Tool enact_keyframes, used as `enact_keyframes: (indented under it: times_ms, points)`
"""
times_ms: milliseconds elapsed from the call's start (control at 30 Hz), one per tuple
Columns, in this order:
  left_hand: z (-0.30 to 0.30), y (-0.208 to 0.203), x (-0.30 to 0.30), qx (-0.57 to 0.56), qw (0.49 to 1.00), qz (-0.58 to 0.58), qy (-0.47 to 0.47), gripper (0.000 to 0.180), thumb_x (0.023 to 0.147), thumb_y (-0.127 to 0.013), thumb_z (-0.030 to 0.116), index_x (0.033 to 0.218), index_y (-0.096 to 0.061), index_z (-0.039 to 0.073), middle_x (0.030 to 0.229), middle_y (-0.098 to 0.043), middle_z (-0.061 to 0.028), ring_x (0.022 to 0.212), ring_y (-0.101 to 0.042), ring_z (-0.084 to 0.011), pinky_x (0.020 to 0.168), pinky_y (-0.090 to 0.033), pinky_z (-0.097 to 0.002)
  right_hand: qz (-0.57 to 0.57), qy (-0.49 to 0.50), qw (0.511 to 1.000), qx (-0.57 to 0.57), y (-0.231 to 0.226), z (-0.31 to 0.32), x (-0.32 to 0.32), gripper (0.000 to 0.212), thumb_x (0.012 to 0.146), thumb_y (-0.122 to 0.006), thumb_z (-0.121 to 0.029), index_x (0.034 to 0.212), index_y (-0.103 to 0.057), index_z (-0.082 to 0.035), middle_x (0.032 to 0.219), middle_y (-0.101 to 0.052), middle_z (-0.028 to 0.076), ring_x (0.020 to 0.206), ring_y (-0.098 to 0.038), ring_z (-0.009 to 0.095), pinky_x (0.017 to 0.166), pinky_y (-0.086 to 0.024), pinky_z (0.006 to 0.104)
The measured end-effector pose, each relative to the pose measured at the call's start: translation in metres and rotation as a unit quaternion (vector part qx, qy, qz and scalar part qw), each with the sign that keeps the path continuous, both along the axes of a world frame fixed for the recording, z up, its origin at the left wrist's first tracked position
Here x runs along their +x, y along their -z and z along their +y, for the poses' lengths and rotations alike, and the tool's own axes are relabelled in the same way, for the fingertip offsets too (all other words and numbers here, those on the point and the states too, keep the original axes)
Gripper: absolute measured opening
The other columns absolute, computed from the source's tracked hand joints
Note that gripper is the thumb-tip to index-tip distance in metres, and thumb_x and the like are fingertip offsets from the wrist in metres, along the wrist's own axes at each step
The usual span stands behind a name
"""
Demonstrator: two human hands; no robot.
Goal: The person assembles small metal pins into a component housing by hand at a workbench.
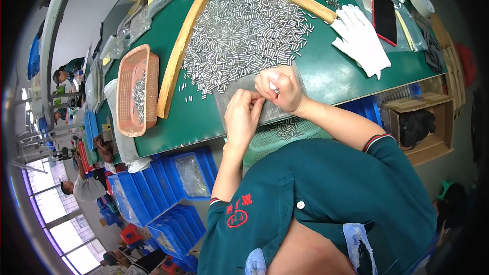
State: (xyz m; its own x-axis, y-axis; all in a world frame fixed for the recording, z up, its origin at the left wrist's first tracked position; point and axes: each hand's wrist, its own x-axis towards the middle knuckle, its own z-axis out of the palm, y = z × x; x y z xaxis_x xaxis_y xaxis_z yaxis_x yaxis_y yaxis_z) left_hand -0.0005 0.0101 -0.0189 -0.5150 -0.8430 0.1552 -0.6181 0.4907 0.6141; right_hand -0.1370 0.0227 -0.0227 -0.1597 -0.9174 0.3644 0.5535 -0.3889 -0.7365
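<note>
A big heap of small silvery metal pins [244,35] lies on the green table, its near edge just beyond my hands. My left hand [242,117] is closed, thumb and fingertips pinched together over a grey sheet [222,106]. Touching or nearly touching it, my right hand [281,90] is curled shut around something small with a white end [273,87]. What sits between the fingers of either hand is hidden. Under my wrists, at the table's front edge, a pale green basket [260,148] holds more pins.
Two wooden strips [184,46] flank the heap. A pink basket [154,79] with some pins stands left. On the right lie a white glove [359,40], a phone [383,18] and a tape roll [422,3]. Blue bins [165,181] and a cardboard box [440,122] are below the table.
</note>
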Motion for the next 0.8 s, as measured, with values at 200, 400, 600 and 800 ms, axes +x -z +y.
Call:
enact_keyframes:
  times_ms: [200, 400, 600, 800]
  points:
    - [0.0007, -0.0044, -0.0008, 0.015, 1.0, -0.013, 0.004, 0.009, 0.075, -0.065, 0.011, 0.078, -0.059, 0.006, 0.073, -0.054, -0.0057, 0.069, -0.054, -0.0223, 0.064, -0.042, -0.0338, -0.066, 0.004, 0.997, 0.027, 0.0007, -0.0015, -0.0043, 0.041, 0.088, -0.032, -0.026, 0.05, -0.033, -0.008, 0.043, -0.032, 0.0, 0.034, -0.025, 0.007, 0.035, -0.021, 0.0232]
    - [0.0007, -0.0058, 0.0002, -0.011, 0.999, -0.035, 0.015, 0.007, 0.075, -0.064, 0.011, 0.08, -0.06, 0.007, 0.074, -0.054, -0.0053, 0.072, -0.054, -0.0227, 0.066, -0.042, -0.0342, -0.101, 0.002, 0.994, 0.045, 0.0004, -0.0016, -0.0049, 0.042, 0.089, -0.031, -0.027, 0.05, -0.032, -0.009, 0.042, -0.031, 0.0, 0.034, -0.024, 0.008, 0.034, -0.02, 0.023]
    - [0.0015, -0.0061, -0.0003, -0.022, 0.999, -0.04, 0.021, 0.007, 0.075, -0.064, 0.01, 0.079, -0.06, 0.006, 0.074, -0.054, -0.0057, 0.07, -0.054, -0.0228, 0.065, -0.043, -0.0343, -0.103, 0.0, 0.994, 0.038, -0.0007, 0.0, -0.0042, 0.043, 0.089, -0.031, -0.027, 0.05, -0.032, -0.009, 0.042, -0.031, 0.0, 0.034, -0.024, 0.008, 0.034, -0.021, 0.0231]
    - [0.0022, -0.0041, -0.001, -0.025, 0.999, -0.034, 0.015, 0.007, 0.074, -0.064, 0.009, 0.077, -0.059, 0.006, 0.072, -0.053, -0.006, 0.068, -0.053, -0.0226, 0.063, -0.043, -0.0341, -0.095, 0.003, 0.995, 0.024, -0.0005, 0.0002, -0.0038, 0.041, 0.087, -0.032, -0.026, 0.05, -0.032, -0.009, 0.042, -0.031, 0.001, 0.034, -0.024, 0.008, 0.034, -0.021, 0.0233]
